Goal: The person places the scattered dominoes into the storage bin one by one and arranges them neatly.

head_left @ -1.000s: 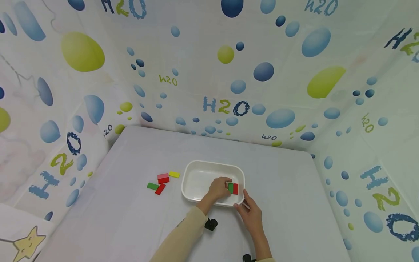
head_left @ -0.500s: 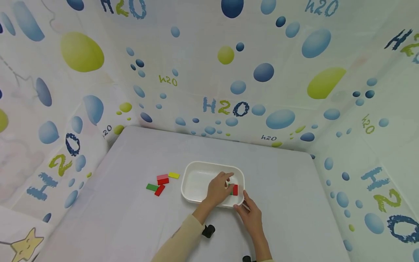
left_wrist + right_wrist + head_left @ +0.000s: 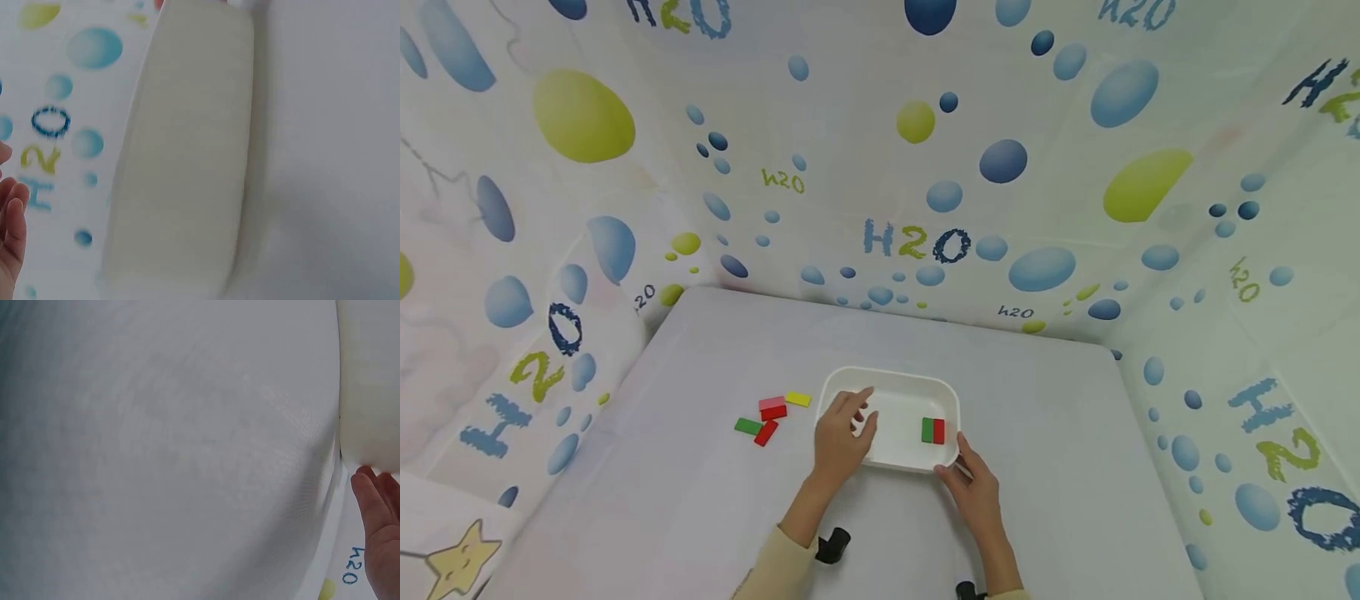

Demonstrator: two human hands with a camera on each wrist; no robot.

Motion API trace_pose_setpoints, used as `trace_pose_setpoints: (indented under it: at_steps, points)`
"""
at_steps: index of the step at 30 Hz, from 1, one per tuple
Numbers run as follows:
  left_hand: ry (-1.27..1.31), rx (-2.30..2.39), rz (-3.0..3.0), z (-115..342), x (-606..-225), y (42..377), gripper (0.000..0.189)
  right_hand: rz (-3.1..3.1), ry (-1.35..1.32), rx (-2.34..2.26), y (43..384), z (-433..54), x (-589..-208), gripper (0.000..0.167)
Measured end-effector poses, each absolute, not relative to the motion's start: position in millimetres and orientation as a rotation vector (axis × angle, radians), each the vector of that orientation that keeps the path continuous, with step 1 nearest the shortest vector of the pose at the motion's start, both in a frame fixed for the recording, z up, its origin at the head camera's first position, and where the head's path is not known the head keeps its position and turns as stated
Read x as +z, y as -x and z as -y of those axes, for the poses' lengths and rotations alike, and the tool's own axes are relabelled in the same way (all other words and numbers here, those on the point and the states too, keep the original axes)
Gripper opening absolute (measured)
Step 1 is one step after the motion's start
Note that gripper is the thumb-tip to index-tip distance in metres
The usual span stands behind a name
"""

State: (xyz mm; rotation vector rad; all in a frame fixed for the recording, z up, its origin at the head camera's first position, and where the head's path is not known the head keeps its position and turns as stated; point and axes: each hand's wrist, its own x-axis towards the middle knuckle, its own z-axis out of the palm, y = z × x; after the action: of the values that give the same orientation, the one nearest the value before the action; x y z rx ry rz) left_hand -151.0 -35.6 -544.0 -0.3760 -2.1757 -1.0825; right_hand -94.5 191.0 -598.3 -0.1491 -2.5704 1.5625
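A white rectangular tray stands in the middle of the table. Inside its right end, a green block and a red block lie side by side, touching. My left hand hovers over the tray's left end, thumb and fingers apart with nothing between them. In the left wrist view, part of that hand shows at the left edge, beside the tray's side wall. The tray's near right corner is held between the thumb and fingers of my right hand; the right wrist view shows fingertips against its wall.
Left of the tray, several flat blocks lie loosely together: a pink block, a red block, another red block, a green block and a yellow block. A patterned curtain surrounds the white table.
My left hand has let go of the green block and moved left across the tray, uncovering the green and red pair. The right hand stays at the tray's corner.
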Motion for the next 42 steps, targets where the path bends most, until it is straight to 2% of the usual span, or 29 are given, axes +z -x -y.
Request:
trace_pose_setpoints:
  at_steps: [11, 19, 27, 42]
  points:
    - [-0.211, -1.035, 2.052, 140.0, -573.2, 136.9, 0.033, 2.568, 0.137, 1.552, 95.0, -191.0, -597.4, 0.076]
    - [-0.533, -0.984, 2.213, 175.5, -589.6, 120.1, 0.033, 2.578, 0.148, 1.556, 94.0, -190.7, -597.7, 0.076]
    - [-0.606, -1.078, 2.375, 176.9, -597.9, 116.2, 0.036, 2.57, 0.146, 1.564, 93.4, -190.2, -597.6, 0.076]
    - [-0.657, -1.144, 2.454, 180.5, -607.2, 130.4, 0.041, 2.553, 0.125, 1.579, 92.3, -189.9, -595.4, 0.076]
